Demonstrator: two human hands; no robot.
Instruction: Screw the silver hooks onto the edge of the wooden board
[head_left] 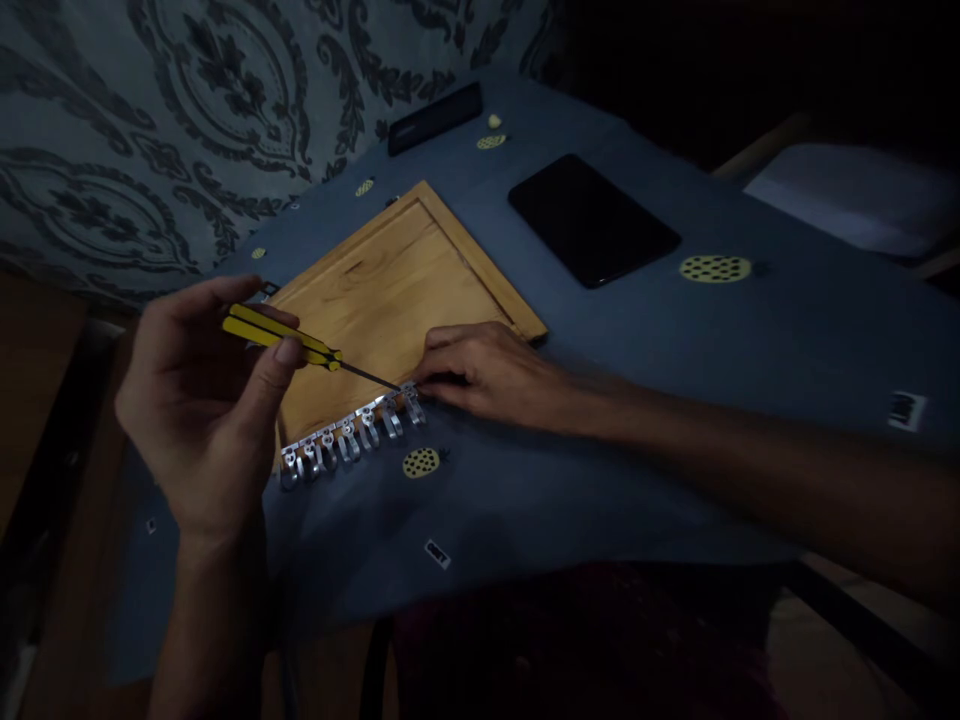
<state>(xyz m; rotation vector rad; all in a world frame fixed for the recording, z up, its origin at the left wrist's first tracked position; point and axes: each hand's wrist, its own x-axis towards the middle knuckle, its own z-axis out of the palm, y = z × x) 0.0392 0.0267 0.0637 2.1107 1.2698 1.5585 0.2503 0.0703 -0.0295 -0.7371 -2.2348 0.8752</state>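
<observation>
My left hand [217,390] is closed on a yellow and black screwdriver [281,335], whose thin shaft slants down to the right. Its tip meets the right end of a metal hook rail [349,430]. This rail, with several shiny curved hooks, runs along the near edge of a framed wooden board [382,285]. At that same right end, my right hand [487,375] has its fingers pinched together by the last hook; what lies between the fingertips is hidden.
On the blue patterned tablecloth [600,480], a black tablet [592,220] lies right of the board. A dark phone-like object [435,118] rests at the back, near the patterned wall covering [225,80]. A pale sheet [847,195] is at the right.
</observation>
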